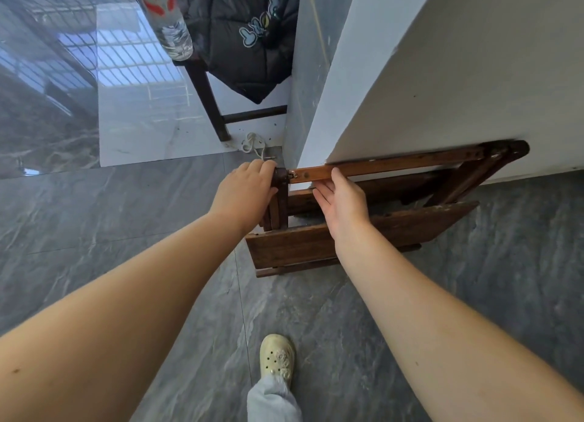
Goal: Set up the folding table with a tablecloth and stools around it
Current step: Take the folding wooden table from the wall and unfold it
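— Where's the folding table?

— Centre-right of the frame, folded flat. It stands on edge on the floor and leans against the white wall.

— How will it handle?

— It's dark solid wood, so probably stiff and fairly heavy, and the hinged legs may swing. Better to hold the frame than a loose slat.

— And the hands?

— The left hand has its fingers curled over the corner post at the table's left end. The right hand has its fingers straight and together below the top rail, thumb against it.

— Room to move?

— The wall corner is just beside the left end, and a chair with a jacket stands in the upper centre. The open floor is lower left.
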